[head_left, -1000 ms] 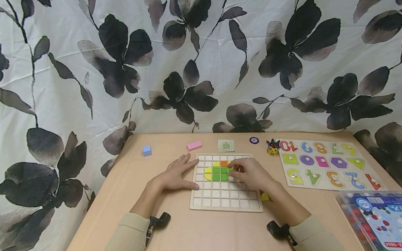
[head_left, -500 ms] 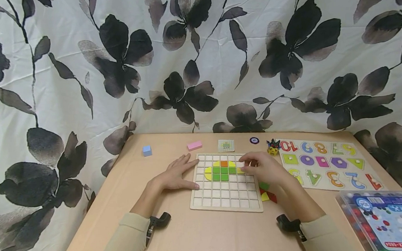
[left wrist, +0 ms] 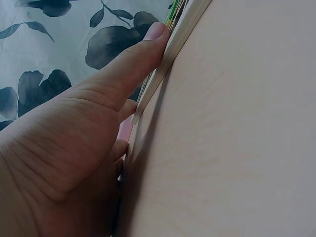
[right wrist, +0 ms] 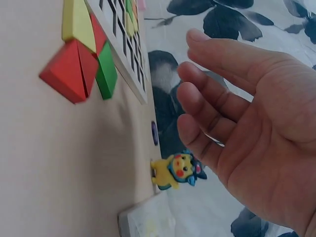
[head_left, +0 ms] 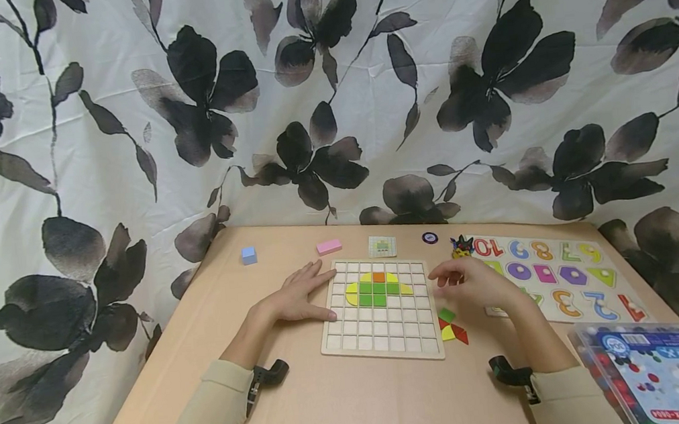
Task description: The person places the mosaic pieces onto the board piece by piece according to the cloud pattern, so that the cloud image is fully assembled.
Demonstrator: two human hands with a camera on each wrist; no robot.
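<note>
While my left hand (head_left: 298,298) lies flat on the counter (head_left: 344,400), its straight fingers pressed against the left edge of the wooden grid board (head_left: 380,333), my right hand (head_left: 473,283) hovers released and holding nothing, just right of the board. The board sits mid-counter with green, yellow and orange tiles (head_left: 376,289) set in its upper rows. Loose red, yellow and green pieces (head_left: 451,327) lie beside its right edge, below my right hand. A number puzzle (head_left: 563,273) lies further right.

Hands at grid board (head_left: 378,309), centre of frame.
Left hand (head_left: 298,295) rests flat on the board's left edge; right hand (head_left: 473,284) hovers relaxed above loose coloured pieces (head_left: 451,327), right of it.
</note>
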